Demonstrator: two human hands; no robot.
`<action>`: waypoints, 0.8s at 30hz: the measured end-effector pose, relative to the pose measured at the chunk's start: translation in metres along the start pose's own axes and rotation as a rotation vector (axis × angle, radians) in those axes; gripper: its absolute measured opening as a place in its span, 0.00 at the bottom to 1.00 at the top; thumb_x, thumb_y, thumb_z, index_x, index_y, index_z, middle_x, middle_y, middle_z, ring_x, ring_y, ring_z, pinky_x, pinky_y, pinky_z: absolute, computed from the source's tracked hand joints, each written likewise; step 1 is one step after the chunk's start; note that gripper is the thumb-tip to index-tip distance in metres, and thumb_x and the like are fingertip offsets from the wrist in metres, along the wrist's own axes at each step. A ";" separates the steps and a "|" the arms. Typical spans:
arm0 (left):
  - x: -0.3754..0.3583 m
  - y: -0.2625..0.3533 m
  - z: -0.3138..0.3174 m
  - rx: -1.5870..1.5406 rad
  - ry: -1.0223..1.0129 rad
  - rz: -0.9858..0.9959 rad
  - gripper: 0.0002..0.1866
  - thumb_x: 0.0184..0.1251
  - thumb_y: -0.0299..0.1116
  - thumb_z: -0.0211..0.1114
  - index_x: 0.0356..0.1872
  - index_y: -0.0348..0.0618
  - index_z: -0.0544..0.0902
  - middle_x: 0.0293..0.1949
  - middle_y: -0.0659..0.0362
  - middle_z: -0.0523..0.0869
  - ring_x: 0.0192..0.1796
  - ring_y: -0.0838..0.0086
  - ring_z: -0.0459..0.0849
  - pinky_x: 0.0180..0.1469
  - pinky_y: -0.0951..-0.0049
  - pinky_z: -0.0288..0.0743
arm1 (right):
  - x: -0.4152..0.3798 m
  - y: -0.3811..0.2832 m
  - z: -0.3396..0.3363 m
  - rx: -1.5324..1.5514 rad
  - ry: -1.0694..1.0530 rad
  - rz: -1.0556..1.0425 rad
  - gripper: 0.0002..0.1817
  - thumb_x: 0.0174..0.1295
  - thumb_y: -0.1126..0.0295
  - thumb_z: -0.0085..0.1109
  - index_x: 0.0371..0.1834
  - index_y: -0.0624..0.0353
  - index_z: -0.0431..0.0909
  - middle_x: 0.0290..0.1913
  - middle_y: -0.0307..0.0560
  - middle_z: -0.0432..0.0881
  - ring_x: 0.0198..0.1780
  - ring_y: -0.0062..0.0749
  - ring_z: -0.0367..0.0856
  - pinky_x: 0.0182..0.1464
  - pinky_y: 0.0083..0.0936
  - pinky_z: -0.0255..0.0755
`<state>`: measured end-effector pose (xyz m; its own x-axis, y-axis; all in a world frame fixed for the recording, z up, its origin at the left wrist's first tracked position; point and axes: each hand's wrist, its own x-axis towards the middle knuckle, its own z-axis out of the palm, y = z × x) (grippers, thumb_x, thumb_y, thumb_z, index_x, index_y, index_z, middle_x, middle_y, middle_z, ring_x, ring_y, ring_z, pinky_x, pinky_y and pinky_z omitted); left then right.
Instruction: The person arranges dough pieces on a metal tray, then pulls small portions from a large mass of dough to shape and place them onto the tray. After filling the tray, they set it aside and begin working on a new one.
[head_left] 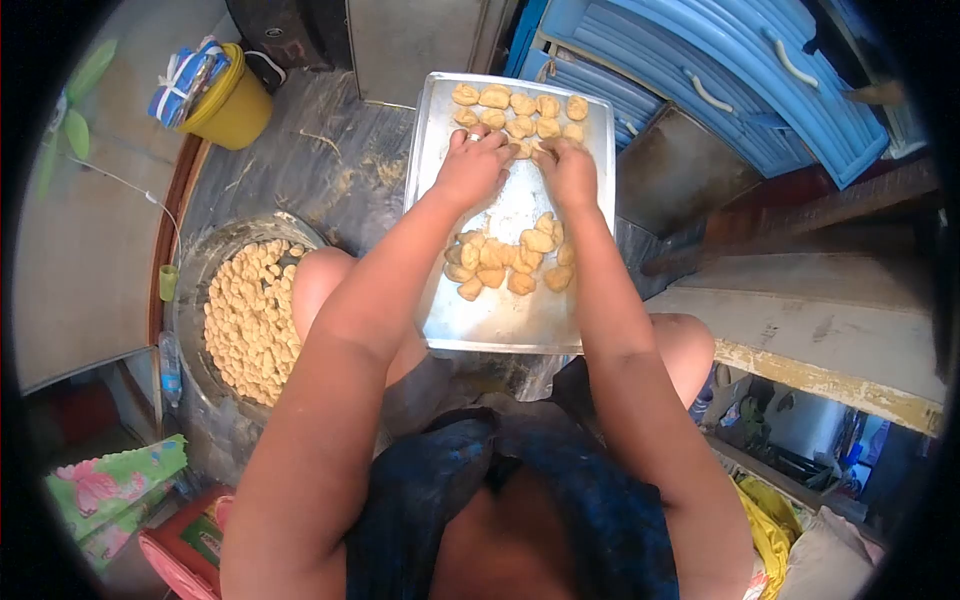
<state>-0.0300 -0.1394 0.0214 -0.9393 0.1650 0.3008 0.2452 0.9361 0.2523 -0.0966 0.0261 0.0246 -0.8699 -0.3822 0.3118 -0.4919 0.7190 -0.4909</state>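
A silver metal tray (435, 310) lies across my lap. Rows of tan dough pieces (495, 96) line its far end, and a loose heap of more dough pieces (490, 255) sits at its near end. My left hand (475, 168), with a ring on one finger, reaches palm-down to the row nearest me, its fingers bent at the dough. Beside it, my right hand (570, 175) curls its fingers down over the same row. A small dough piece (524, 149) shows between the two hands at their fingertips. The hands partly hide that row.
On the floor to the left stands a wide round metal basin (195, 300) full of small dough pieces, beside my knee. A yellow bucket (240, 105) holding packages stands farther back. Blue drawers (640, 60) are at the back right, and a worn wooden bench (810, 310) is on the right.
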 end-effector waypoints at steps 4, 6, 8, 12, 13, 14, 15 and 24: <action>-0.001 0.006 -0.013 -0.024 0.044 -0.024 0.19 0.54 0.35 0.63 0.50 0.51 0.79 0.51 0.61 0.76 0.59 0.64 0.69 0.58 0.61 0.57 | -0.017 0.000 -0.035 0.196 -0.319 0.156 0.12 0.47 0.69 0.62 0.37 0.57 0.81 0.49 0.56 0.75 0.49 0.45 0.76 0.52 0.31 0.69; -0.001 0.008 -0.024 -0.045 -0.132 -0.071 0.18 0.54 0.35 0.63 0.48 0.49 0.80 0.49 0.58 0.78 0.56 0.62 0.73 0.56 0.62 0.62 | -0.039 0.000 -0.042 0.187 -0.508 0.081 0.12 0.45 0.70 0.62 0.36 0.57 0.82 0.46 0.55 0.76 0.47 0.45 0.76 0.52 0.31 0.69; -0.004 0.008 -0.030 -0.245 -0.284 -0.100 0.17 0.55 0.35 0.63 0.46 0.47 0.80 0.47 0.56 0.79 0.53 0.61 0.75 0.54 0.63 0.66 | -0.049 0.003 -0.044 0.183 -0.693 0.015 0.12 0.44 0.71 0.61 0.35 0.57 0.83 0.44 0.54 0.78 0.46 0.44 0.77 0.51 0.31 0.70; -0.020 0.015 -0.032 -0.477 -0.501 0.022 0.14 0.56 0.34 0.62 0.43 0.42 0.81 0.41 0.51 0.81 0.45 0.58 0.79 0.49 0.64 0.72 | -0.032 0.015 -0.041 0.369 -0.258 0.331 0.13 0.44 0.73 0.63 0.36 0.60 0.82 0.32 0.51 0.81 0.35 0.41 0.80 0.41 0.29 0.73; -0.024 0.015 -0.031 -0.474 -0.499 0.018 0.14 0.56 0.34 0.62 0.43 0.42 0.81 0.41 0.51 0.81 0.45 0.58 0.79 0.49 0.64 0.72 | -0.025 0.011 -0.044 0.366 -0.068 0.375 0.12 0.45 0.73 0.64 0.36 0.60 0.82 0.34 0.52 0.81 0.34 0.41 0.80 0.39 0.29 0.73; -0.027 0.015 -0.030 -0.478 -0.520 0.023 0.14 0.55 0.33 0.62 0.43 0.42 0.81 0.41 0.51 0.81 0.45 0.58 0.79 0.49 0.64 0.72 | -0.019 0.014 -0.039 0.368 -0.067 0.374 0.12 0.45 0.73 0.64 0.36 0.60 0.82 0.34 0.52 0.81 0.34 0.41 0.80 0.39 0.29 0.73; -0.029 0.015 -0.030 -0.482 -0.542 0.029 0.14 0.55 0.33 0.62 0.44 0.42 0.81 0.42 0.51 0.81 0.46 0.59 0.79 0.49 0.64 0.72 | -0.014 0.021 -0.029 0.306 0.092 0.314 0.12 0.46 0.71 0.64 0.36 0.60 0.82 0.35 0.52 0.81 0.36 0.41 0.80 0.41 0.30 0.73; -0.031 -0.024 -0.062 -0.221 -0.557 -0.252 0.17 0.50 0.38 0.66 0.41 0.42 0.81 0.39 0.49 0.83 0.43 0.57 0.81 0.45 0.62 0.73 | -0.027 0.005 -0.009 -0.107 0.122 -0.023 0.18 0.49 0.63 0.65 0.46 0.45 0.81 0.50 0.42 0.72 0.56 0.39 0.65 0.58 0.39 0.52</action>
<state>0.0078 -0.1864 0.0632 -0.9437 0.1408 -0.2994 -0.0109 0.8911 0.4536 -0.0750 0.0452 0.0206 -0.8443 -0.3310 0.4215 -0.4994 0.7712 -0.3948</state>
